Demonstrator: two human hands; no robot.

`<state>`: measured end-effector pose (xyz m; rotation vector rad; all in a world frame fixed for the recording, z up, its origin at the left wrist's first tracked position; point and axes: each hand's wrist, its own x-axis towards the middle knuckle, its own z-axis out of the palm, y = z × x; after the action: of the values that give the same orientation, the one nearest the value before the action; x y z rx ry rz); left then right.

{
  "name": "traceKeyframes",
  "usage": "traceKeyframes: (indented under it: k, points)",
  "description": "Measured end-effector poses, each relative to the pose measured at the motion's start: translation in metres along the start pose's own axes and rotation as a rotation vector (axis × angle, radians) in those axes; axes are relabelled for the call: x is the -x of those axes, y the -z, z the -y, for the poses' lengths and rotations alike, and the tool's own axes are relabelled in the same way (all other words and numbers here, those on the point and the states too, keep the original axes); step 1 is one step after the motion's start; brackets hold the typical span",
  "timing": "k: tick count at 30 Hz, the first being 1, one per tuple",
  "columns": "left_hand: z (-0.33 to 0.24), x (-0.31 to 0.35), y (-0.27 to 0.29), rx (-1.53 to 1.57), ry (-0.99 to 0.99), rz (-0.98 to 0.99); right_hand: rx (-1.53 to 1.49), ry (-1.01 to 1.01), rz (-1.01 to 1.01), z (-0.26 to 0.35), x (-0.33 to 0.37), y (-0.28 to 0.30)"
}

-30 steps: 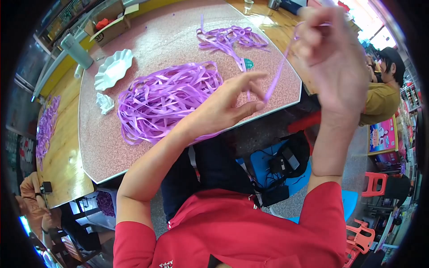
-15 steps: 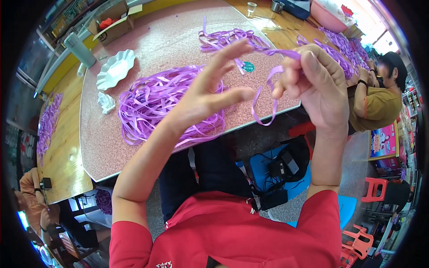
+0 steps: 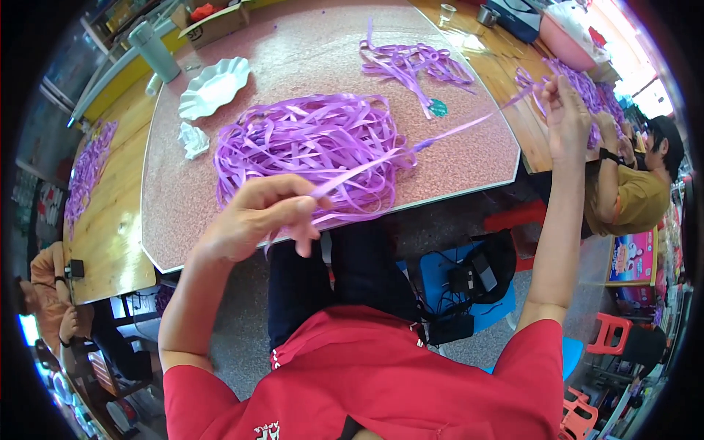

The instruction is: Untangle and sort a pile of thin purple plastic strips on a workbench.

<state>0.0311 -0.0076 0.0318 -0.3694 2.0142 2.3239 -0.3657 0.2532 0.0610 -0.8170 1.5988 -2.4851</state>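
Observation:
A purple ribbon stretches taut and slanting between my hands, with a small darker knot partway along it. My left hand, low over the near edge of the table, pinches one end between thumb and fingers. Up to the right, my right hand is closed on the other end, and a loose bit of ribbon hangs beside its fingers. Below the taut strand lies a large tangled heap of purple ribbons on the pink speckled table. A smaller bunch of ribbons lies farther back.
A white scalloped dish, crumpled tissue, green bottle and cardboard box stand toward the left and back. A round green piece lies near the smaller bunch. Co-workers sit at both sides; a blue stool holds a black bag.
My hands have moved apart, the left down toward me and the right outward. The ribbon that hung in a loose loop is now pulled straight, with a knot in it.

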Motion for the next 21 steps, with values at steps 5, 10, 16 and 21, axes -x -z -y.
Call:
traceKeyframes:
  k: [5,10,16,21]
  points:
    - [0.019,0.033,0.057,-0.110,-0.168,-0.259,0.456,0.028,-0.017,-0.056,0.003,0.004]
    - [-0.003,0.021,0.034,-0.291,-0.194,-0.333,1.276,0.535,0.333,-0.078,0.043,-0.061]
    - [-0.017,-0.016,0.008,-0.240,-0.226,-0.136,-0.122,-0.196,0.801,-0.038,0.156,-0.206]
    - [-0.015,-0.007,0.018,-0.168,-0.226,-0.225,0.348,0.031,0.854,-0.026,0.152,-0.202]
